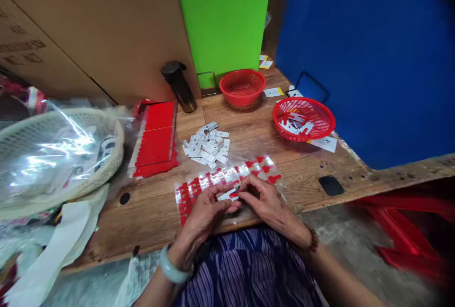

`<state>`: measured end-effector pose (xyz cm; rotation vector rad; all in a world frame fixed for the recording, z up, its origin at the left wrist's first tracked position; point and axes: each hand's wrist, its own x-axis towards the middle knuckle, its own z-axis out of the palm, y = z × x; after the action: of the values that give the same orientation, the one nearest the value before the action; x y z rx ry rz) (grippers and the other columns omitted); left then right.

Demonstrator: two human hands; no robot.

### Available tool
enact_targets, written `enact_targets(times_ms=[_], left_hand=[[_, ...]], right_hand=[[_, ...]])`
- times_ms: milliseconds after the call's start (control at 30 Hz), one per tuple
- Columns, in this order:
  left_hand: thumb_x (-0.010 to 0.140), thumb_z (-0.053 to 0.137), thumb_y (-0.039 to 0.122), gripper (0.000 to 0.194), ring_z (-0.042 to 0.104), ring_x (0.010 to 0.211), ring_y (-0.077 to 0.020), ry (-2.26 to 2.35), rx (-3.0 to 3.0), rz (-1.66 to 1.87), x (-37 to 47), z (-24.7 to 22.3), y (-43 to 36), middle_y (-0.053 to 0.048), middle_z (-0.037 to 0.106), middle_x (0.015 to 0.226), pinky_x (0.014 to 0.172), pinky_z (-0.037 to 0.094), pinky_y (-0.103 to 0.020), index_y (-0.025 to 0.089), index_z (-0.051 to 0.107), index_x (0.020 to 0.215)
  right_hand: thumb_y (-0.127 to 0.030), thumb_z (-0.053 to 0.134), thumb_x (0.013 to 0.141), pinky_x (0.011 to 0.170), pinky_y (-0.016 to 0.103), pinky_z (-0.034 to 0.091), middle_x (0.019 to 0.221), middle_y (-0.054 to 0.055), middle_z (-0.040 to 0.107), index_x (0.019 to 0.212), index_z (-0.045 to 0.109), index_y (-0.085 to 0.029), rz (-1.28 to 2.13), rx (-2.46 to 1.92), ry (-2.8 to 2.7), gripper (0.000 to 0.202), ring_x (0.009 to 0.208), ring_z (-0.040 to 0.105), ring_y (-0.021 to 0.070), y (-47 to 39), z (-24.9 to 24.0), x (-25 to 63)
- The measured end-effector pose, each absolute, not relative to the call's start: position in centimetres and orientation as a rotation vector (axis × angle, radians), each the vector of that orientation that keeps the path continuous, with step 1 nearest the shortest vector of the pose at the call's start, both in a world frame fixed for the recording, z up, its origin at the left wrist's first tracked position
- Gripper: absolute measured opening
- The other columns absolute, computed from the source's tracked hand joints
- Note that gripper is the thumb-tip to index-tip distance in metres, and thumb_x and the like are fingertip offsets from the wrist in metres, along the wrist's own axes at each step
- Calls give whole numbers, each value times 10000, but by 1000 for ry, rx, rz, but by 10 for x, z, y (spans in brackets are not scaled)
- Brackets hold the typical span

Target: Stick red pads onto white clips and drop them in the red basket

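My left hand (213,205) pinches a small white flat piece (227,195) at its left side. Over that piece, my right hand (263,198) grips a small red sticker (233,194) between thumb and forefinger; the red touches the white face. Beneath both hands lies a clear sheet of red stickers (206,181), with some of its rows partly bare. Just beyond the sheet is a loose heap of white metal-looking pieces (208,145). To the right, a red basket (320,122) contains several white pieces with red on them.
Stacked red sheets (155,136) lie left of the heap, near a dark flask (179,86). A second red basket (242,88) stands at the back. A white basket (119,141) covered in clear plastic occupies the left. Blue (373,70) and green (223,18) panels bound the table; a red stool (401,231) is at lower right.
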<state>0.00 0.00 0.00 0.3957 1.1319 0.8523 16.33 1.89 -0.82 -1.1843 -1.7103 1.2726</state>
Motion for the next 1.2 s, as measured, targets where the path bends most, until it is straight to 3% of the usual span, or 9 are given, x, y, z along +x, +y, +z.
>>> enact_targets(times_ms=[533,700,867,1200], left_hand=[[629,767,269,388,679,599,-129,1270,608,929,0,-11,-2,-61,723,677,626,530,-200,103,593,933],[684,718,252,314,669,585,-125,1337,737,940,0,-9,-2,-58,724,675,637,527,-214,106,601,937],[664,742,241,362,675,581,-129,1255,643,911,-2,-10,-2,-72,723,666,624,528,-207,101,583,958],[639,765,157,368,695,615,-147,1209,482,871,-6,-15,-1,-86,725,680,606,545,-184,110,581,955]], right_hand=[[-120,549,790,660,232,393,722,-26,554,736,539,-186,1296,-1263,-1567,86,698,522,123,12,-15,154],[-123,568,778,714,248,385,781,-4,543,666,544,-179,1188,-1345,-1562,128,802,521,146,6,-6,150],[-104,507,806,645,227,377,720,-29,540,724,531,-183,1264,-1336,-1559,117,683,502,114,7,0,154],[-109,465,809,605,224,372,710,-27,545,783,526,-179,1249,-1386,-1654,96,648,500,112,16,-3,154]])
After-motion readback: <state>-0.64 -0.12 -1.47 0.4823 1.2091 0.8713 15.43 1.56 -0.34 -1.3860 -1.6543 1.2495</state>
